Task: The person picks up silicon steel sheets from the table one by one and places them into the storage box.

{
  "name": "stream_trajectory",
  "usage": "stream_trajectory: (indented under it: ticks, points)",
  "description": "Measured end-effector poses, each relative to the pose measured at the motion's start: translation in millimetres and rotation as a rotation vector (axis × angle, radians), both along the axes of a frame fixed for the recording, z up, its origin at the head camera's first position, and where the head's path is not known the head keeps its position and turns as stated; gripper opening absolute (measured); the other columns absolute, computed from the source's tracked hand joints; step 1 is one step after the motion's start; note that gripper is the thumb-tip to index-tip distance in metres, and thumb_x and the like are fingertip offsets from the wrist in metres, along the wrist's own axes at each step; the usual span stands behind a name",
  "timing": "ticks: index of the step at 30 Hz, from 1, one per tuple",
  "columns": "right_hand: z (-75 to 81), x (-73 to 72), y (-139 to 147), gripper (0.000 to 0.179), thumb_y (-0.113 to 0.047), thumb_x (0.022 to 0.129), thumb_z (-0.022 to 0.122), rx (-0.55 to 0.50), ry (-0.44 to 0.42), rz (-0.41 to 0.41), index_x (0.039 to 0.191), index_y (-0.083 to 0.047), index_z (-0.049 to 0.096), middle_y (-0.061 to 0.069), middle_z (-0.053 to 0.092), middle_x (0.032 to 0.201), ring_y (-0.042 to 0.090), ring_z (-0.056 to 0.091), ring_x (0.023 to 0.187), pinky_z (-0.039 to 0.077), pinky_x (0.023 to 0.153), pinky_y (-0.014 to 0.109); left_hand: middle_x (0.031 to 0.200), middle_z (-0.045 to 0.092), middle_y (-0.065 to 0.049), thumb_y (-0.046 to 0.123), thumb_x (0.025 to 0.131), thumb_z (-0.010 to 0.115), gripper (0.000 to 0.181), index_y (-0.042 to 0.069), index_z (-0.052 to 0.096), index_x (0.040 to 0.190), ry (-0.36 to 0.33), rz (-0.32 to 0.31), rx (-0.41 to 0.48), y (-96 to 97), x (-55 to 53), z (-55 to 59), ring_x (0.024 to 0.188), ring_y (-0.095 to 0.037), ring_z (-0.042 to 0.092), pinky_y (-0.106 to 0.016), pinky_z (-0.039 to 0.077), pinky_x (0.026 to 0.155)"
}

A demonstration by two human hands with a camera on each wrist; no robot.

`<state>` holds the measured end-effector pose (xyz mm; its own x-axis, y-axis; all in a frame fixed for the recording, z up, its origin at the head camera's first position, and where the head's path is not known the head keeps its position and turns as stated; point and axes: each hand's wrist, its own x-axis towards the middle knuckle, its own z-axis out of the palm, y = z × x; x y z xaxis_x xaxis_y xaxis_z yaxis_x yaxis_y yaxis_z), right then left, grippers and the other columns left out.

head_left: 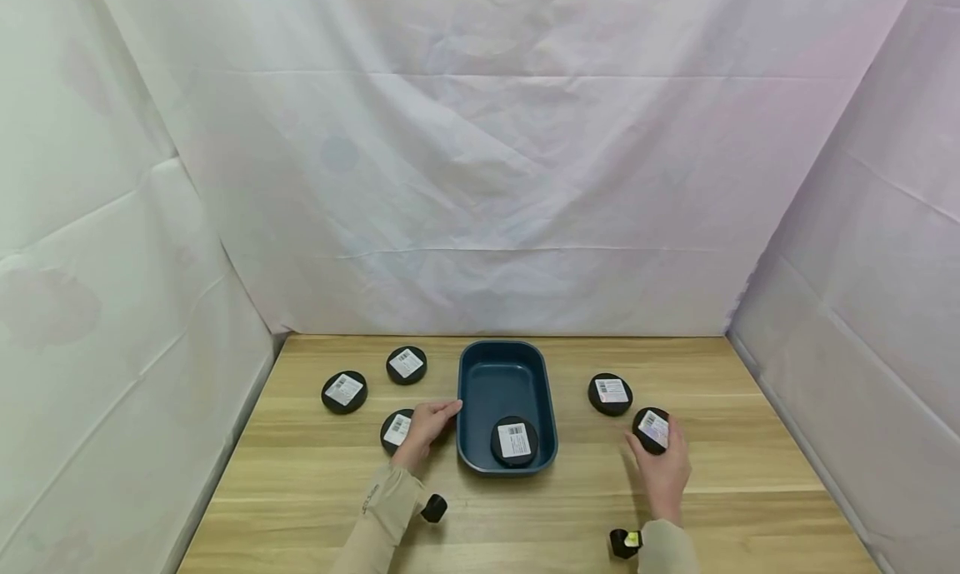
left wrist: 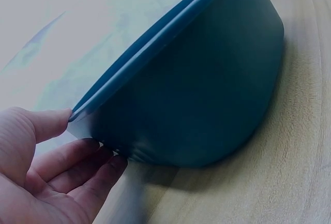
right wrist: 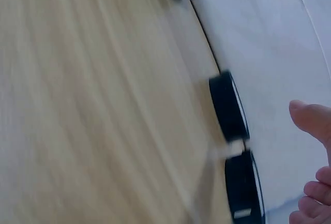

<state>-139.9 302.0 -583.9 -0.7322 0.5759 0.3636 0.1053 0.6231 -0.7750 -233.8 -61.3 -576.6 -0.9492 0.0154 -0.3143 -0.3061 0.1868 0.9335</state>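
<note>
A deep blue rectangular dish [head_left: 504,351] with rounded corners stands mid-table, and a black round disc [head_left: 506,456] with a white barcode label lies in its near end. My left hand [head_left: 423,431] touches the dish's left side from outside. In the left wrist view, its thumb [left wrist: 54,124] meets the rim while the other fingers rest lower on the wall. Over on the right, my right hand [head_left: 663,466] hovers around another labelled disc [head_left: 652,430], thumb and fingers spread to either side. The right wrist view shows the right thumb [right wrist: 307,118] apart from the discs.
One more labelled disc [head_left: 611,393] lies between the dish and my right hand. Left of the dish are three: a far one [head_left: 407,365], a leftmost one [head_left: 344,392] and one [head_left: 395,431] partly behind my left hand. White cloth [head_left: 495,182] encloses the wooden table.
</note>
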Motion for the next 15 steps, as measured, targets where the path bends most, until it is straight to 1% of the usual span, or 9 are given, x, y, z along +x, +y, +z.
stream_trajectory:
  ticks: [6, 10, 15]
  points:
    - [-5.4, 5.3, 17, 0.080, -0.008, 0.068, 0.082, -0.018, -0.070, -0.042, 0.132, 0.013, 0.039, 0.035, 0.040, 0.131, 0.048, 0.037, 0.121, 0.028, 0.100, 0.057, 0.110, 0.067, -0.013, 0.026, 0.087, 0.065, 0.033, 0.001, 0.070, 0.108, -0.001, -0.005, 0.006, -0.5, 0.4, 0.3, 0.099, -0.019, 0.059, -0.035, 0.046, 0.086]
    - [-6.4, 6.3, 23, 0.085, -0.010, 0.069, 0.082, -0.022, -0.100, -0.039, 0.136, 0.014, 0.034, 0.036, 0.037, 0.134, 0.048, 0.033, 0.124, 0.024, 0.104, 0.055, 0.109, 0.067, -0.014, 0.026, 0.087, 0.066, 0.032, 0.000, 0.070, 0.107, 0.014, -0.005, 0.005, -0.1, 1.3, 1.4, 0.099, -0.020, 0.059, -0.035, 0.046, 0.086]
    - [-7.6, 5.5, 25, 0.089, -0.011, 0.071, 0.081, -0.042, -0.132, -0.030, 0.138, 0.015, 0.029, 0.036, 0.032, 0.137, 0.048, 0.029, 0.127, 0.021, 0.106, 0.053, 0.108, 0.067, -0.014, 0.025, 0.087, 0.066, 0.032, 0.000, 0.070, 0.106, 0.033, -0.008, 0.002, 0.3, 1.7, 0.1, 0.100, -0.021, 0.059, -0.035, 0.046, 0.085]
